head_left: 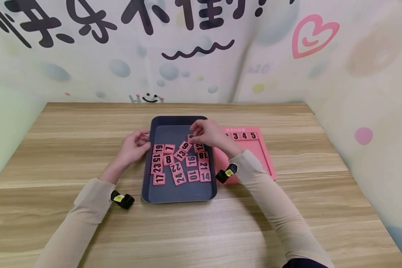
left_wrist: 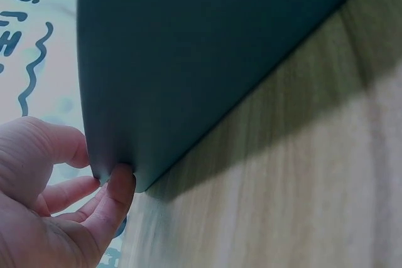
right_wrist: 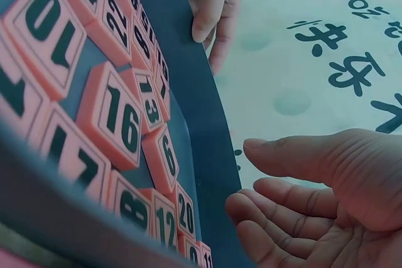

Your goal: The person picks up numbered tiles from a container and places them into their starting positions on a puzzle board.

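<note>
A dark blue-grey tray [head_left: 179, 194] lies on the table, with several pink number tiles [head_left: 191, 161] loose inside, turned various ways. At its left rim is my left hand [head_left: 133, 146]; in the left wrist view its thumb and fingers pinch the tray's edge near a corner. Over the tray's upper right part hovers my right hand [head_left: 209, 133], partly covering a tile there. The right wrist view shows this right hand [right_wrist: 314, 192] with loosely bent fingers and nothing between them, beside the tray's far wall.
Right of the tray lies a pink board [head_left: 265, 150] with tiles 3, 4 and 5 [head_left: 253, 136] showing along its top row. My right forearm covers part of it. The wooden table [head_left: 87, 119] meets a printed wall [head_left: 201, 82] behind.
</note>
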`<state>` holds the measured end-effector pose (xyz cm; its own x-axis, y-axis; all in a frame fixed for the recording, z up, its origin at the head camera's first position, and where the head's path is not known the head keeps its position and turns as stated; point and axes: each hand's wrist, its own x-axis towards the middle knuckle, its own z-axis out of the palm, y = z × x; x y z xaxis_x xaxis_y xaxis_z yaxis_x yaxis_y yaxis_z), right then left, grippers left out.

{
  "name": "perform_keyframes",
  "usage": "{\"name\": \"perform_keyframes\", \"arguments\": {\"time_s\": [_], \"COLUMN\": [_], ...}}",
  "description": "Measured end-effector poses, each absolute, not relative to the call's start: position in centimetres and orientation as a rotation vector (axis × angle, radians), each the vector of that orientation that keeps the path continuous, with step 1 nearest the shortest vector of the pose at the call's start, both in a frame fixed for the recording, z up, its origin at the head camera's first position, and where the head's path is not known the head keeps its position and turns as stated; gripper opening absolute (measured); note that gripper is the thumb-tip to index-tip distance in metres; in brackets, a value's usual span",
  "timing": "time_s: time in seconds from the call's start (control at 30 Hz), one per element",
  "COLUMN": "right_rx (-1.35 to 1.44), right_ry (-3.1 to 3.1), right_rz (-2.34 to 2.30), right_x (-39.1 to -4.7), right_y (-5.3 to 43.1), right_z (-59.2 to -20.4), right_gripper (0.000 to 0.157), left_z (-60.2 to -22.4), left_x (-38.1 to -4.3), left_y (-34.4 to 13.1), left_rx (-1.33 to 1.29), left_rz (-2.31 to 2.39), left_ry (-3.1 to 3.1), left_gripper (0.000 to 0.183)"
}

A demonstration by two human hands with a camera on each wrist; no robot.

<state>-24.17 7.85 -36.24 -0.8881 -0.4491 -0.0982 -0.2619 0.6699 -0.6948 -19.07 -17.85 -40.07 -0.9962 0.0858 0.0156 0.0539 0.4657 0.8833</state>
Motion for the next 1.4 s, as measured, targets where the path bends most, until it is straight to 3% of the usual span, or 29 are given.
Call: {"name": "perform_keyframes", "arguments": {"time_s": [0.7, 1.4], "right_rx": [-0.563, -0.372], "right_ry": [2.599, 2.619], "right_rz": [-1.134, -1.334], "right_x": [-24.4, -26.3], "right_y": [7.2, 7.9], "right_z": [-35.1, -35.5], "right_gripper": [0.035, 0.03], "left_z": [-40.0, -40.1], "left_x": [-18.9, -19.3], "left_y": [-18.0, -18.0], "left_rx": [0.135, 0.112], "left_rz": [1.617, 1.564], "left_ry": [2.664, 2.671], "left_gripper": [0.045, 0.044]}}
